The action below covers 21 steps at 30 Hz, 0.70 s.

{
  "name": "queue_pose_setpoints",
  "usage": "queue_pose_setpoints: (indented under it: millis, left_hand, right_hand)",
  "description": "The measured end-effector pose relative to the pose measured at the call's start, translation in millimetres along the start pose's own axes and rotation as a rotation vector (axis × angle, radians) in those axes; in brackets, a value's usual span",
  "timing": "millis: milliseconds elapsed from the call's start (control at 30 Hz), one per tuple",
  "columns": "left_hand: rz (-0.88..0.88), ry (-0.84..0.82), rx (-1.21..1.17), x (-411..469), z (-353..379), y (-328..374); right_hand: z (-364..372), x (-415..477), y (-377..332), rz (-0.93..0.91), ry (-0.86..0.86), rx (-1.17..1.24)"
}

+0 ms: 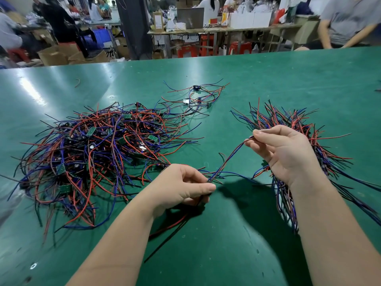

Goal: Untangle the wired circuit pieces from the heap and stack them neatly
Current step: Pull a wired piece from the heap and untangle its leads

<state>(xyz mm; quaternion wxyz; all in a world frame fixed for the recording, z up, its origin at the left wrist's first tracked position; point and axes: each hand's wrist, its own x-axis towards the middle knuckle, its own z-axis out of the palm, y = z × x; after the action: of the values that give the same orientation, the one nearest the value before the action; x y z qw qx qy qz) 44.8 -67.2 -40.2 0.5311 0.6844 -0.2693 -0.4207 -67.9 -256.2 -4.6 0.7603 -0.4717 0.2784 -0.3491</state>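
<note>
- The heap (99,149) of red, blue and black wires with small green boards sprawls on the green tabletop (268,79). The hands and the sorted work sit to the right of the heap.
- One wired piece (228,159) is stretched in the air just right of the heap's near edge. Its long axis slants from low beside the heap, up and away to the right.
- The left hand (183,186) is the one nearer the heap. Its thumb and curled fingers (202,187) pinch the low end, where the wires bunch. Whether a board sits inside that pinch I cannot tell.
- The right hand (284,153) holds the high end, thumb and forefinger closed on the wires, the other fingers loosely curled.
- Behind the right hand, well to the right of the heap, lies the stack (288,122) of sorted pieces, wires fanned outward. Whether the palm touches it I cannot tell.
- A small cluster (198,98) lies beyond the heap's far right corner, apart from both.
- My guess is that loose strands cross the piece near the left hand. The pull should therefore run along the piece's axis, rightward away from the heap, and the right hand, being beside the stack, would lay it there.
</note>
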Motion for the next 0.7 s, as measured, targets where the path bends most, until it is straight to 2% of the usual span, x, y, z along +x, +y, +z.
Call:
queue_pose_setpoints:
  millis: [67,167,200,267,333,367,467,567,600,633,700]
  left_hand:
    - [0.018,0.026,-0.035,-0.5,3.0,1.1]
    - [0.059,0.192,-0.173,3.9,4.0,4.3]
    - [0.064,0.244,-0.231,5.6,3.1,5.0]
    - [0.08,0.315,-0.313,8.4,2.5,5.3]
    - [0.105,0.343,-0.327,9.3,3.2,5.0]
    - [0.12,0.343,-0.319,9.2,3.7,4.9]
    - [0.164,0.27,-0.323,6.9,6.2,8.6]
    - [0.191,0.222,-0.315,5.8,10.3,12.3]
    - [0.233,0.268,-0.244,5.9,10.5,10.5]
    - [0.305,0.35,-0.076,7.2,8.7,6.7]
    - [0.462,0.494,0.462,9.4,1.0,-2.2]
  right_hand:
    - [3.9,0.8,7.1,-0.076,0.038,-0.12]
    - [8.5,-2.4,17.5,-0.185,0.116,-0.451]
    - [12.0,-5.7,20.4,-0.22,0.079,-0.557]
    - [23.2,-17.0,27.9,-0.225,-0.139,-0.676]
    - [35.4,-28.1,37.3,-0.239,-0.338,-0.792]
    - [39.3,-31.1,41.1,-0.29,-0.376,-0.862]
    - [43.1,-33.5,45.3,-0.424,-0.321,-0.91]
    - [40.6,-32.3,38.6,-0.521,-0.177,-0.797]
    - [38.1,-30.1,33.4,-0.548,-0.113,-0.75]
    - [33.8,-27.0,26.6,-0.575,-0.035,-0.715]
    - [18.9,-17.5,10.5,-0.63,0.143,-0.696]
